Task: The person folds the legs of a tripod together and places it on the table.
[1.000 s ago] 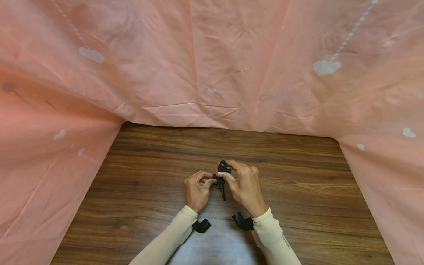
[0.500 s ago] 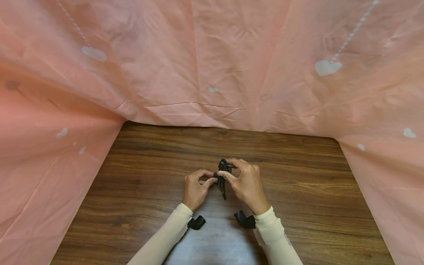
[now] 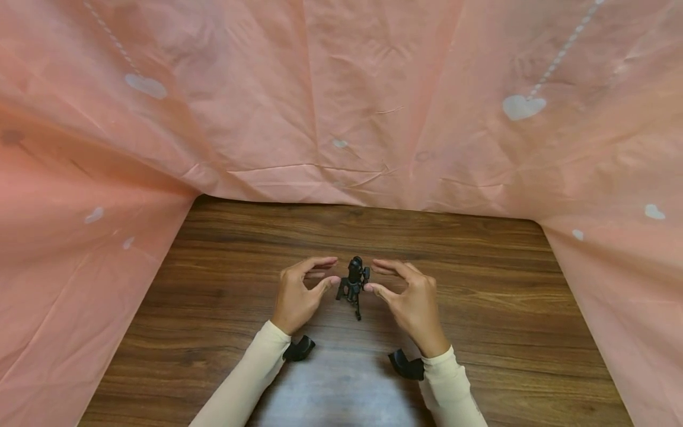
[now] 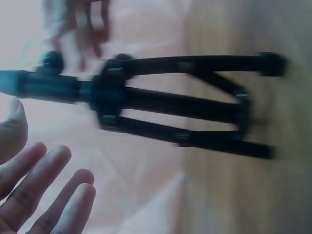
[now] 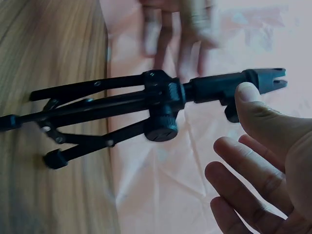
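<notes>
Both grips, L hand [image 3: 300, 293] & R hand [image 3: 415, 299], pinching the small, black, jointed-leg tripod [image 3: 354, 271] a sec ago, now spread either side. It's upright approx. mid bench [image 3: 496, 284], well short of far edge, prob. standing unaided; R thumb [image 5: 270, 116] contact unclear.

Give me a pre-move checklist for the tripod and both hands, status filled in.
1. Tripod roughly upright: ok.
2. Legs separated from the centre column: ok, though spread only narrowly.
3. All feet bearing evenly on the tabletop: cannot tell.
4. Left hand open, not gripping: ok.
5. Right hand clear of the tripod: cannot tell; it is open, but the thumb overlaps the tripod in the right wrist view, so contact is unclear.
6. Large knob tightened: cannot tell.
</notes>
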The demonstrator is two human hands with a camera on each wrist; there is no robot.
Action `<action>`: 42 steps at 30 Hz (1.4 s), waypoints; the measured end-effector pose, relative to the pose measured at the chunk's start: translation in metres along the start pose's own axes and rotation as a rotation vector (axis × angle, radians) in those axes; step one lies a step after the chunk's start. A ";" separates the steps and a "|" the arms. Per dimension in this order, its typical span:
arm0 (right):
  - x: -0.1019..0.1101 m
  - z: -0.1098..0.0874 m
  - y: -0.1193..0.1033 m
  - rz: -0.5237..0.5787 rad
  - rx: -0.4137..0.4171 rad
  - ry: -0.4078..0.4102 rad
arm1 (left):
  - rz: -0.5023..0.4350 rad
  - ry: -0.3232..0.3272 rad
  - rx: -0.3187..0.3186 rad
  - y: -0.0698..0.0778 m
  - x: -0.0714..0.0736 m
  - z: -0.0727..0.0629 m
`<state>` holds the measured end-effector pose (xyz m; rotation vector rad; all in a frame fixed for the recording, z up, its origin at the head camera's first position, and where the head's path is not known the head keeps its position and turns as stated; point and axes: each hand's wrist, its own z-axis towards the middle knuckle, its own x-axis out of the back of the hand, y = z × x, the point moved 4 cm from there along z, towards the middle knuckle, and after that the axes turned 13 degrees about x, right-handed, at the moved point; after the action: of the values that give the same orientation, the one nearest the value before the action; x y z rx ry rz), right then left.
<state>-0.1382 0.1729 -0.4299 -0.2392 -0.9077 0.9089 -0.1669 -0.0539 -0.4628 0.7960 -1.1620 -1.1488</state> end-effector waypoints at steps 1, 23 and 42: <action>0.000 -0.003 0.001 0.001 -0.016 -0.001 | 0.004 0.001 -0.011 0.005 0.002 0.002; -0.040 -0.054 0.023 0.116 -0.207 -0.139 | 0.071 -0.197 -0.137 0.060 -0.014 0.022; -0.063 -0.064 0.031 0.212 -0.289 -0.079 | -0.016 -0.224 -0.105 0.055 -0.025 0.025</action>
<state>-0.1249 0.1554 -0.5225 -0.5593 -1.1017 0.9854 -0.1765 -0.0129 -0.4122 0.6083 -1.2691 -1.3260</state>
